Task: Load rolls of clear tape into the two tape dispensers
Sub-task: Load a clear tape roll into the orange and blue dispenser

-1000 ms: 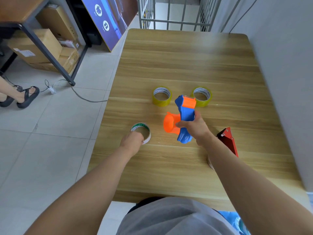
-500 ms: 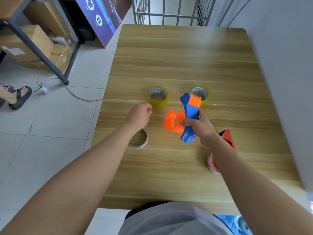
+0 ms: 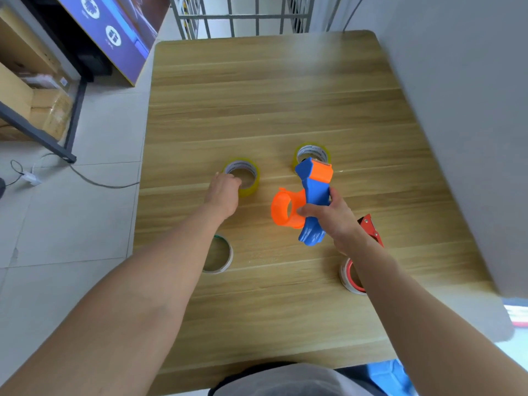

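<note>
The right hand (image 3: 331,217) is wrapped around a blue and orange tape dispenser (image 3: 310,201), held above the middle of the table (image 3: 257,95). The left hand (image 3: 224,192) touches the near rim of a yellowish tape roll (image 3: 243,175) (fingers curled; actual grasp unclear). A second roll (image 3: 313,152) sits behind the dispenser.

Tape rolls: four (image 3: 243,175) (image 3: 313,154) (image 3: 218,254) (image 3: 350,277). Dispensers: two (image 3: 313,195) (image 3: 370,228). Hands: two (image 3: 224,192) (image 3: 333,217).
</note>
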Tool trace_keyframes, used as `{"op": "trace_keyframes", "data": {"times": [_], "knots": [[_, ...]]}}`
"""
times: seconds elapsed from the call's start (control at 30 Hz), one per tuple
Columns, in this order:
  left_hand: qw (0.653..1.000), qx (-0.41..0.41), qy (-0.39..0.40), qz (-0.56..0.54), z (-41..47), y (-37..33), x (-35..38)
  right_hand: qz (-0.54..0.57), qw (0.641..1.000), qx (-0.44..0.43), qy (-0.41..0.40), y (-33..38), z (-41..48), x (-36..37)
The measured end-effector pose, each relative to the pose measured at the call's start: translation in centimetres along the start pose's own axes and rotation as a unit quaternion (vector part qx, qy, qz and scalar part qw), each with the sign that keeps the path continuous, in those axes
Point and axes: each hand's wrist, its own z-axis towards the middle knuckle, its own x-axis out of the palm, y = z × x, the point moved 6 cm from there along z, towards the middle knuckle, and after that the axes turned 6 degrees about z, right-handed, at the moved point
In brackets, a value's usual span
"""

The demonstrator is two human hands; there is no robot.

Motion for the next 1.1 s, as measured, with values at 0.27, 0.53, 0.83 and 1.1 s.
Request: {"op": "trace_keyframes", "data": {"times": [0.27,0.53,0.83,1.1], "knots": [[0.991,-0.037,-0.024,-0.13,-1.6,0.3,-0.7,0.013,1.0,-0.005,-0.004,-0.1,-0.6,0.0],[0.803,-0.183,-0.047,-0.566,-4.1,0.5,-5.3,0.059,0.997,-0.045,0.007,2.2,-1.6,0.5],[0.646,-0.147,0.003,-0.749,-9.1,-1.6,-10.0,0.081,0.991,-0.11,0.001,5.0,-3.7,0.9],[0.689,-0.141,-0.044,-0.71,-11.8,-2.1,-11.0,0.05,0.982,-0.179,-0.03,6.3,-6.3,1.1]]}}
